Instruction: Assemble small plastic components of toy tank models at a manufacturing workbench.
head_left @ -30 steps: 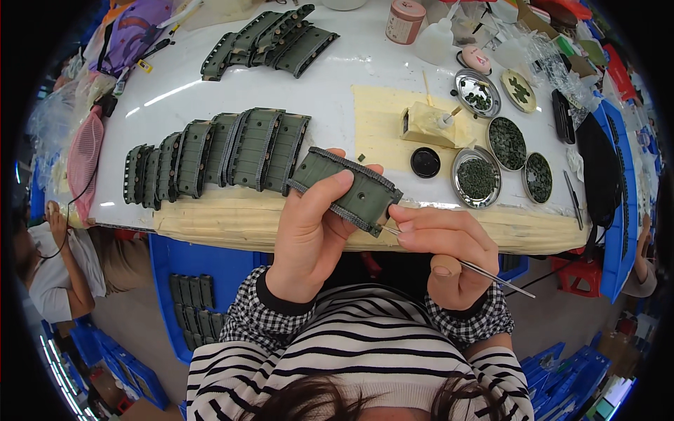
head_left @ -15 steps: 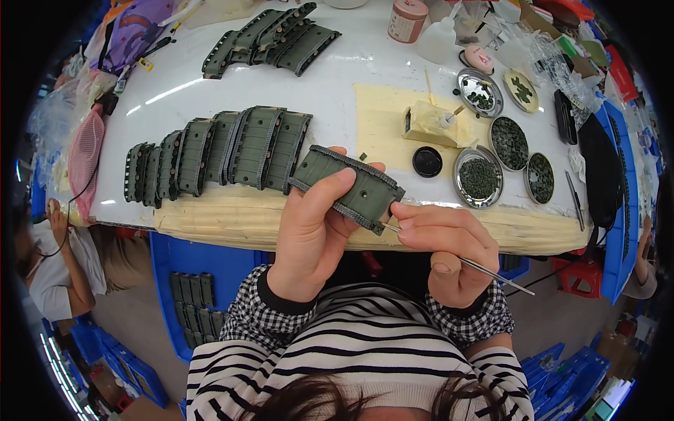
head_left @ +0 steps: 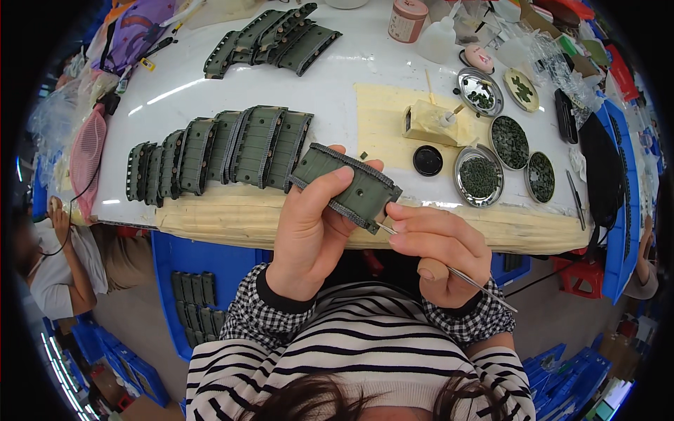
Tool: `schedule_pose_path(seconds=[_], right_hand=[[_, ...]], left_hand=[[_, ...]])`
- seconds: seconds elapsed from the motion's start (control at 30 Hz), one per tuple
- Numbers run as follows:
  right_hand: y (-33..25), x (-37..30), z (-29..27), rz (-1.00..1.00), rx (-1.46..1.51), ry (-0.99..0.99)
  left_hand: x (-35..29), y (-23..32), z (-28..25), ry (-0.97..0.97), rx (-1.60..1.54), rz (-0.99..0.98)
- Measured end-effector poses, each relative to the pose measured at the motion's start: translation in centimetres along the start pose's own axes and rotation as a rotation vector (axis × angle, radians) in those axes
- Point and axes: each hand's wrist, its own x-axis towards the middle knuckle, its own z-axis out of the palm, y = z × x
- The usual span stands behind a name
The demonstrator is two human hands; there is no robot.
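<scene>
My left hand grips a curved dark green panel with ribbed edging, its thumb pressed on the top face. The panel is tilted above the table's front edge. My right hand is closed round slim metal tweezers, whose tip is at the panel's lower right corner; whether it pinches anything is too small to tell. The right fingertips are close to that corner. Left of the panel, a row of similar green panels stands on the table. A small green bit lies just beyond the panel.
Metal dishes of small dark green pieces stand at the right. Near them are a black lid and a paper-wrapped block holding a small bottle. More panels lie at the back. Below the table is a blue tray of panels.
My right hand and the tweezers have shifted slightly left, with the tip still at the panel's corner. The held panel has moved very little.
</scene>
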Motion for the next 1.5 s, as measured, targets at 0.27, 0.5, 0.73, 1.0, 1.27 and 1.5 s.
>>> schedule_pose_path(seconds=[0.27,0.5,0.73,1.0,1.27,1.5], right_hand=[[-0.1,0.0,0.1,-0.021,-0.012,-0.015],[-0.1,-0.1,0.0,-0.020,-0.015,-0.023],[0.2,-0.8,0.2,0.090,0.191,0.143],[-0.3,-0.8,-0.5,0.149,0.198,0.470],[-0.4,-0.4,-0.1,0.020,0.129,0.329],[-0.6,-0.1,0.0,0.003,0.097,0.305]], left_hand=[[0.1,-0.1,0.0,0.005,-0.004,0.024],[0.0,-0.1,-0.1,-0.015,-0.007,0.016],[-0.2,0.0,-0.5,-0.075,-0.019,0.035],[-1.0,1.0,-0.4,-0.284,-0.352,-0.012],[-0.6,-0.4,0.1,-0.406,-0.866,-0.437],[-0.6,-0.9,0.5,-0.354,-0.840,-0.413]])
